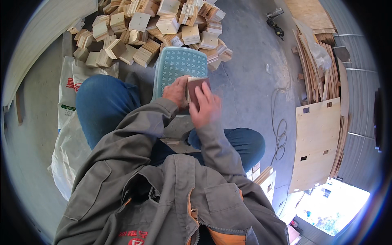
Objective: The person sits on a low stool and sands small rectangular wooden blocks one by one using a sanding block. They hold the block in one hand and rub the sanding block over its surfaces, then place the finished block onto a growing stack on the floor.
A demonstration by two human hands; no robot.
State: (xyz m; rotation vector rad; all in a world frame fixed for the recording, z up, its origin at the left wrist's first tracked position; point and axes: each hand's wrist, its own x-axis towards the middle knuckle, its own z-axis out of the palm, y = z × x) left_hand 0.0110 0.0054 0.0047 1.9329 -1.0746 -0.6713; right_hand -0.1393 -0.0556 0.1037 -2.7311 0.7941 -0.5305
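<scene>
Brown sandpaper sheet [197, 90] pressed on square wooden block [190, 89] by both hands.

wood block pile [163, 28], plywood sheets [318, 143], white sacks [69, 151]

Pale teal dotted stool [178, 65], brown sanding block [197, 90], blond wood blocks [163, 24].

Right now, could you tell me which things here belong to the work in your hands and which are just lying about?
In hand:
- brown sanding sheet under the right hand
- small wooden block gripped by the left hand
- teal plastic stool beneath them
- pile of wooden blocks

Lying about:
- white sacks
- plywood panel
- cable
</scene>
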